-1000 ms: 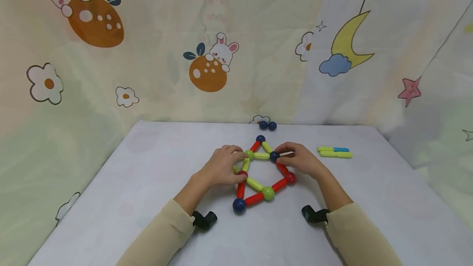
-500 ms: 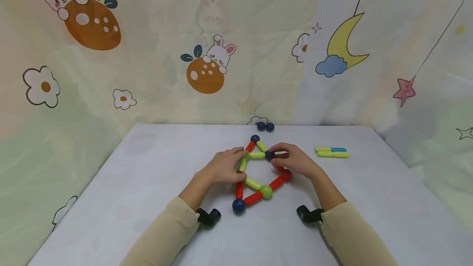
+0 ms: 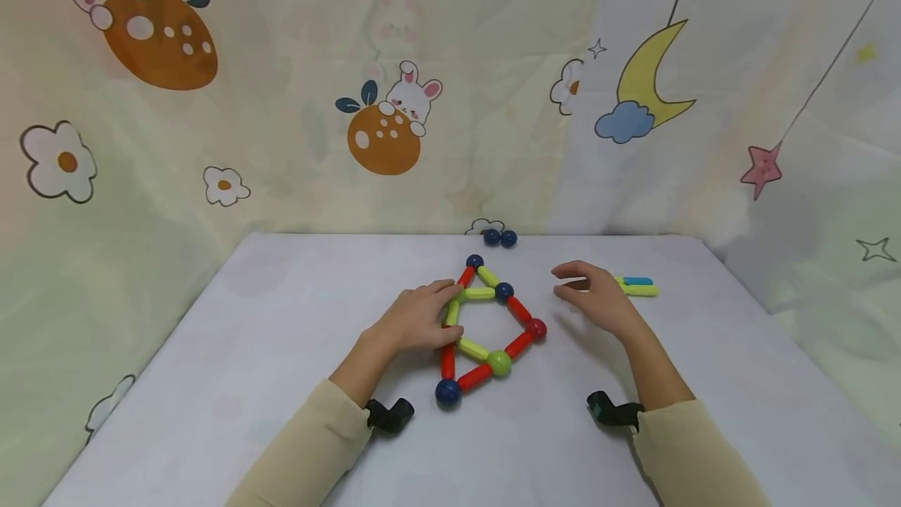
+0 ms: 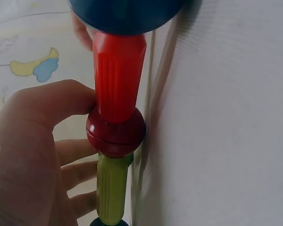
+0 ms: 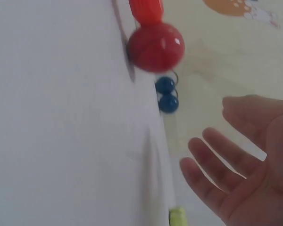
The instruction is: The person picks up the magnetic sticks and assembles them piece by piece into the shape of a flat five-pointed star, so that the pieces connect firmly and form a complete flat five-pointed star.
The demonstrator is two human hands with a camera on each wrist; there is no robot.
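A ball-and-stick toy frame (image 3: pixel 518 344) lies on the white table, built of red and yellow-green sticks with blue, red and green balls. My left hand (image 3: pixel 410 319) grips its left side, thumb at a red ball (image 4: pixel 115 132) and the other fingers by a green ball they partly cover. My right hand (image 3: pixel 598 300) is off the frame, to the right of its dark blue ball (image 3: pixel 504 292). In the right wrist view that hand (image 5: pixel 245 165) holds nothing, its fingers apart and loosely bent.
Loose sticks, yellow-green (image 3: pixel 642 290) and blue (image 3: pixel 639 282), lie at the back right, partly behind my right hand. Two dark blue balls (image 3: pixel 500 238) sit at the table's back edge. A printed cloth (image 3: pixel 296 100) hangs behind the table.
My right hand has let go near the frame's dark blue ball and moved right, towards the loose sticks. My left hand keeps its place on the frame.
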